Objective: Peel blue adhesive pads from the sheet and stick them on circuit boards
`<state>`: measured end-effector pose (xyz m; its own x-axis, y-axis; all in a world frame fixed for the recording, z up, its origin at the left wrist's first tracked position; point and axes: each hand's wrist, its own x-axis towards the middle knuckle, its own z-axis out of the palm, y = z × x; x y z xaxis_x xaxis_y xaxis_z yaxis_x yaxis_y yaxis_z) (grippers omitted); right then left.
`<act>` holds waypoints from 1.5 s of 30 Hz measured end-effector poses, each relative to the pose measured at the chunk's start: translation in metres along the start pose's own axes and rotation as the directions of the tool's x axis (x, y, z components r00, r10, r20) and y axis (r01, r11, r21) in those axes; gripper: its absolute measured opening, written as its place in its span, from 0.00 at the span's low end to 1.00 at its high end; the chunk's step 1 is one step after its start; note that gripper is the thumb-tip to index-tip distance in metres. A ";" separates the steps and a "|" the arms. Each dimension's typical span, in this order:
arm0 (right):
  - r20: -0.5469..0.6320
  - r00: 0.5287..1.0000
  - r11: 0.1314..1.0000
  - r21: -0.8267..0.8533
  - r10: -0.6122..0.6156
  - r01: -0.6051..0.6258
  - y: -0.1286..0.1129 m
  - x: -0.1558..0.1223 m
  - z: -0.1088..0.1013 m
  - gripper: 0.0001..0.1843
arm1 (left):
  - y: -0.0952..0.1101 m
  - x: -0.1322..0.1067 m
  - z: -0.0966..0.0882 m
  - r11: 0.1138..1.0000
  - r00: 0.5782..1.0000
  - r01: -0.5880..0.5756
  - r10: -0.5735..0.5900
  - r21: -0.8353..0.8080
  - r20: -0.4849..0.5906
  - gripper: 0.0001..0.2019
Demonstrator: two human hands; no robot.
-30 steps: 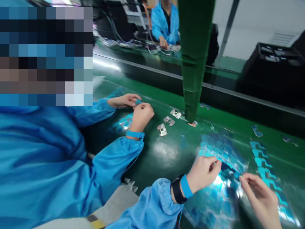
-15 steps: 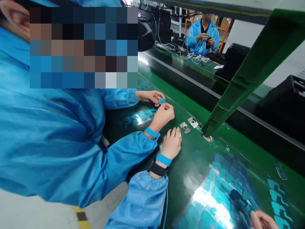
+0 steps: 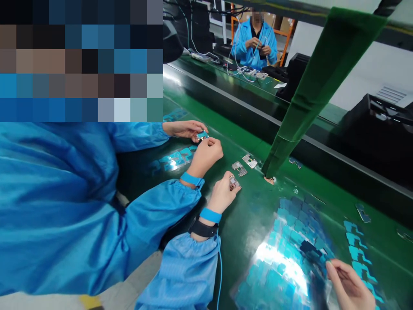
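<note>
on the green belt (image 3: 240, 232), seen from the head camera, the left hand (image 3: 222, 194) pinches a small metal part (image 3: 235, 182); the right hand (image 3: 350, 287) touches the blue sticker sheet (image 3: 284, 258) (its grip cannot be told). two more metal parts (image 3: 239, 168) lie nearby untouched, probably work left.

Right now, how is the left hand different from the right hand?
The left hand stretches far out and pinches a small silvery metal plate; the right hand sits close, fingertips touching the shiny sheet of blue stickers. The left hand shows a blue wristband and black strap; the right hand's wrist is cut off. Both are bare, over the green conveyor belt.
</note>
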<state>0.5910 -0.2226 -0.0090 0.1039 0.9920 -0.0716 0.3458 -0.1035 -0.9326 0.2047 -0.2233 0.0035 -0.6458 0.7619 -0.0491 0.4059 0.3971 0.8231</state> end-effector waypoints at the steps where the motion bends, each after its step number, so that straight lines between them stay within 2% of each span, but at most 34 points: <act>1: 0.028 1.000 1.000 -0.007 -0.006 0.006 0.001 0.002 -0.003 0.18 | 0.003 0.000 0.001 0.998 1.000 0.006 -0.007 -0.061 -0.016 0.13; 4: 0.090 0.995 0.999 -0.004 -0.039 0.039 -0.002 0.003 -0.004 0.15 | 0.017 -0.009 0.013 0.959 1.000 0.017 -0.012 -0.283 0.017 0.12; 6: 0.112 0.993 0.999 0.014 -0.042 0.040 -0.009 0.000 -0.001 0.13 | 0.030 -0.023 0.029 0.902 0.989 0.054 0.013 -0.429 0.151 0.15; 7: 0.120 0.992 0.999 0.026 -0.039 0.036 -0.014 -0.001 0.000 0.12 | 0.036 -0.034 0.039 0.870 0.969 0.093 0.033 -0.484 0.245 0.18; 9: 0.148 0.988 0.997 0.067 -0.033 0.023 -0.025 -0.004 0.004 0.09 | 0.047 -0.057 0.057 0.816 0.893 0.205 0.069 -0.540 0.444 0.20; 12: 0.212 0.977 0.986 0.167 -0.027 -0.009 -0.036 -0.006 0.009 0.08 | 0.057 -0.087 0.073 0.768 0.744 0.365 0.099 -0.526 0.661 0.21; 15: 0.248 0.968 0.979 0.191 0.023 -0.073 -0.042 -0.008 0.017 0.10 | 0.059 -0.101 0.076 0.722 0.610 0.489 0.119 -0.490 0.784 0.24; 17: 0.270 0.962 0.974 0.203 0.042 -0.099 -0.046 -0.010 0.024 0.12 | 0.060 -0.103 0.073 0.645 0.528 0.603 0.118 -0.469 0.841 0.24; 19: 0.286 0.957 0.971 0.210 0.055 -0.118 -0.051 -0.012 0.030 0.12 | 0.060 -0.103 0.070 0.539 0.471 0.710 0.112 -0.452 0.875 0.22; 20: 0.292 0.955 0.969 0.213 0.057 -0.123 -0.054 -0.013 0.032 0.12 | 0.060 -0.103 0.069 0.496 0.459 0.743 0.110 -0.449 0.881 0.21; 22: 0.309 0.950 0.968 0.219 0.050 -0.122 -0.060 -0.014 0.035 0.10 | 0.060 -0.104 0.067 0.436 0.458 0.775 0.111 -0.458 0.882 0.20; 26: 0.325 0.945 0.970 0.222 0.026 -0.103 -0.067 -0.012 0.037 0.07 | 0.062 -0.104 0.065 0.390 0.477 0.788 0.101 -0.476 0.873 0.16; 29: 0.300 0.954 0.977 0.200 0.016 -0.079 -0.066 -0.010 0.038 0.05 | 0.064 -0.103 0.065 0.381 0.490 0.787 0.091 -0.485 0.867 0.14; 34: 0.288 0.958 0.984 0.170 0.001 -0.052 -0.065 -0.008 0.040 0.04 | 0.066 -0.103 0.062 0.403 0.474 0.789 0.080 -0.464 0.877 0.14; 39: 0.266 0.964 0.994 0.101 0.014 -0.042 -0.072 -0.009 0.040 0.08 | 0.065 -0.107 0.062 0.413 0.516 0.759 0.091 -0.504 0.852 0.12; 45: 0.259 0.966 0.997 0.080 -0.014 -0.007 -0.078 -0.013 0.039 0.05 | 0.064 -0.112 0.061 0.393 0.557 0.734 0.120 -0.554 0.822 0.12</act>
<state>0.5264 -0.2244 0.0505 -0.1465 0.9782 -0.1475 0.2693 -0.1041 -0.9574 0.3424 -0.2522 0.0277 0.2206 0.8923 -0.3938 -0.6731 0.4315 0.6006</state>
